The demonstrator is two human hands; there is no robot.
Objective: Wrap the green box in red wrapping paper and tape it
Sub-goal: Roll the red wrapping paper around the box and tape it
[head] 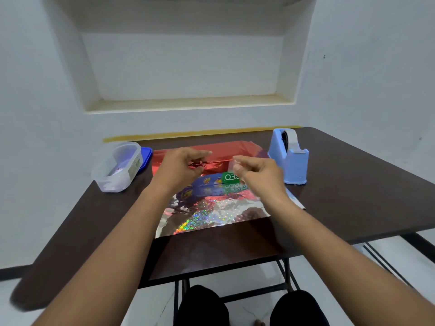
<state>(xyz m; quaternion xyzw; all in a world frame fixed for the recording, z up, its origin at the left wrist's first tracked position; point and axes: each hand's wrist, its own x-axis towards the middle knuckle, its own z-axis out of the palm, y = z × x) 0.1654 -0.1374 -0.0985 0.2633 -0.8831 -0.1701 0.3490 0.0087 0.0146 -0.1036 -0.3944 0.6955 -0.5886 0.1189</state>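
Taping stage, first flap. The box (pixel 229 178) lies at the centre of the table (pixel 353 184), on the paper (pixel 211 215). Only its green corner and a blue printed face show; the rest is under the far flap, which is folded toward you over the top.

Your left hand (pixel 179 170) pinches that flap's edge against the box top, thumb and fingers closed on the foil. Your right hand (pixel 256 175), at 3 o'clock from the left, holds a clear strip of tape (pixel 231 164) between thumb and forefinger, just beside the flap edge. Whether the strip already touches the foil cannot be told.

The step in hand is judged to be fixing the first flap. The next move calls for laying the strip across the edge so that half bonds to foil and half to box, then smoothing it flat. The near flap, at 6 o'clock, is not yet raised.

Materials: the paper is a thin metallised foil, red outside, silver and holographic inside, creased and highly reflective; it will likely spring back if released. The box looks like glossy card, rectangular.

At 2 o'clock stands a pale blue plastic dispenser (pixel 290 158). At 10 o'clock sits a translucent tub (pixel 117 167) with a blue lid (pixel 146 158) behind it.
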